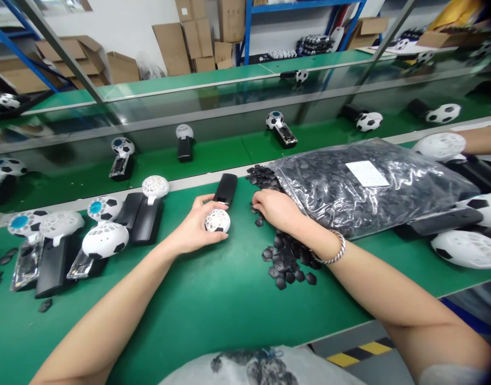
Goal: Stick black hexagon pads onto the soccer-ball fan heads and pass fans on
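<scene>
My left hand point(199, 224) is closed around the white ball-shaped head point(217, 220) of a handheld fan patterned like a football. Its black handle point(226, 188) points away from me on the green work surface. My right hand point(275, 208) has its fingertips pinched together over loose black pentagon pieces point(288, 262). Whatever is between those fingertips is hidden. More of these pieces spill from the mouth of a large clear plastic bag point(374, 187) beside my right hand, and a white label point(367, 174) lies on the bag.
Several football fans point(105, 239) stand grouped at left, some with opened handles. Beyond the pale edge strip, a lower green belt point(225, 152) carries more fans. Other fans point(470, 248) lie at right, where another person's arm point(480, 140) reaches in. Cardboard boxes point(197, 37) stand behind.
</scene>
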A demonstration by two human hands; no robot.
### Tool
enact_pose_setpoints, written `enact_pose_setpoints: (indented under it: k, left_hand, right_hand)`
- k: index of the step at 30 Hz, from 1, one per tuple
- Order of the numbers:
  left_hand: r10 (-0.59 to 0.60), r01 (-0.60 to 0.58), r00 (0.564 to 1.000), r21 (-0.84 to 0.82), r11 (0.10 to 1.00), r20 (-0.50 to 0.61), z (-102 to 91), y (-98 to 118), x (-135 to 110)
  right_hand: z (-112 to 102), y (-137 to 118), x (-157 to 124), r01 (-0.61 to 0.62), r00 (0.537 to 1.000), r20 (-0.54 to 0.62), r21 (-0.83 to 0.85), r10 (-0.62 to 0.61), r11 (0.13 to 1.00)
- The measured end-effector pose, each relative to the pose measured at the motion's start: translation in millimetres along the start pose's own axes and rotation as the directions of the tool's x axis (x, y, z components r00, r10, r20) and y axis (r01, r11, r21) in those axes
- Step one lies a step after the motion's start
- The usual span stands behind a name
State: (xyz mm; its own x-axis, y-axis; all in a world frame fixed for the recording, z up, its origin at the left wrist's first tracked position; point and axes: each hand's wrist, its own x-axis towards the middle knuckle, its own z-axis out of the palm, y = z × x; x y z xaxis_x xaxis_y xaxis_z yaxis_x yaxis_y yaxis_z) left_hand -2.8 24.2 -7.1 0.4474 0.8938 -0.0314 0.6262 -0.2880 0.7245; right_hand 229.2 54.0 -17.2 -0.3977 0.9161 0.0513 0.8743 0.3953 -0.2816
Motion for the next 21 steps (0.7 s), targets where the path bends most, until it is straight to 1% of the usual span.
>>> enact_pose_setpoints:
  k: [2,4,5,9,11,13,15,17,19,21]
  left_hand:
    - [0.057,-0.055,0.996,-0.027,0.998,0.066,-2.7,-1.5,0.5]
    - [0.096,-0.089,0.987,-0.06,0.994,0.126,-6.8,-3.0,1.4]
    - [0.098,-0.09,0.986,-0.063,0.994,0.136,-8.5,-3.3,1.8]
    - [0.036,-0.035,0.996,-0.004,0.999,0.085,-10.5,-1.4,1.7]
    - [0.014,-0.013,0.997,-0.009,1.0,0.08,-9.9,-0.8,1.3]
    - [0.023,-0.019,0.995,-0.044,0.999,0.101,-10.0,-2.1,1.3]
    - [0.059,-0.049,0.991,-0.081,0.995,0.124,-11.0,-5.1,1.9]
    - [0.084,-0.069,0.986,-0.107,0.992,0.141,-12.2,-8.2,2.8]
    - [0.088,-0.071,0.985,-0.119,0.99,0.147,-13.0,-10.4,3.6]
    - [0.089,-0.071,0.986,-0.129,0.989,0.144,-12.9,-11.5,4.0]
  right_hand:
    - [-1.5,1.4,3.6,-0.037,0.999,0.041,0.097,0.033,0.995]
    - [-3.3,2.8,5.8,-0.049,0.994,0.101,0.183,0.031,0.982]
    - [-4.1,3.1,6.1,-0.044,0.992,0.125,0.205,0.018,0.978]
    - [-6.7,1.9,1.9,-0.005,0.989,0.142,0.233,-0.028,0.973]
    - [-8.4,0.3,-2.1,0.021,0.987,0.149,0.249,-0.06,0.968]
    - [-10.9,-2.0,-6.5,0.071,0.987,0.124,0.254,-0.105,0.965]
    - [-13.7,-5.7,-10.3,0.131,0.987,0.054,0.265,-0.15,0.955]
    - [-16.1,-11.1,-12.9,0.166,0.985,-0.009,0.319,-0.172,0.933]
    - [-17.3,-17.8,-14.0,0.176,0.984,-0.038,0.389,-0.175,0.904]
    - [-17.1,-24.1,-14.0,0.211,0.977,-0.057,0.423,-0.207,0.881]
